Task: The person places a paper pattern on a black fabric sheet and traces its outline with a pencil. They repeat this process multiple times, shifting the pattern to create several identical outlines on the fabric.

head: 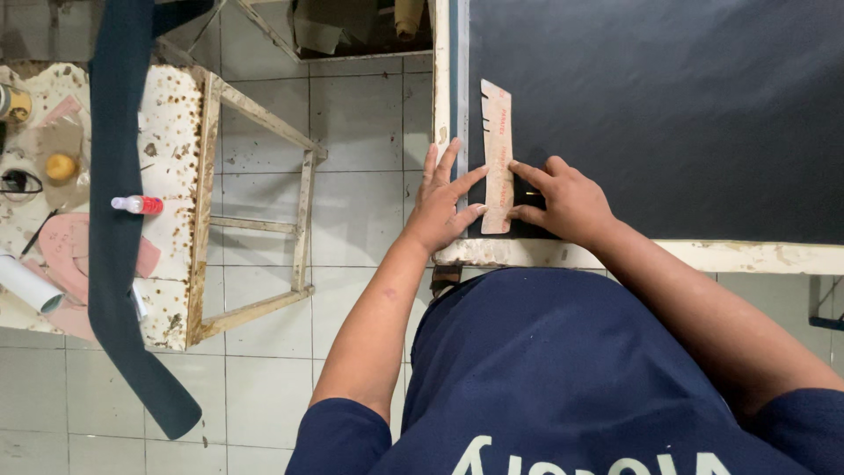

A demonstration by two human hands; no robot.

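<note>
Now cardboard template flat on dark sheet, long axis pointing away; left hand, right hand pressing, fingers spread.

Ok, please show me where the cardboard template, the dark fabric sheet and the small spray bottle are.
cardboard template (497,132): head view, on its upper half, above the hands.
dark fabric sheet (668,105): head view, on a bare part right of the template.
small spray bottle (138,205): head view, on the middle of its body, on the side table.

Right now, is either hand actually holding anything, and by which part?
Neither grips anything. Both press a cardboard template flat on dark fabric: left hand fingertips on its lower left edge, right hand fingertips on its lower right edge.
</note>
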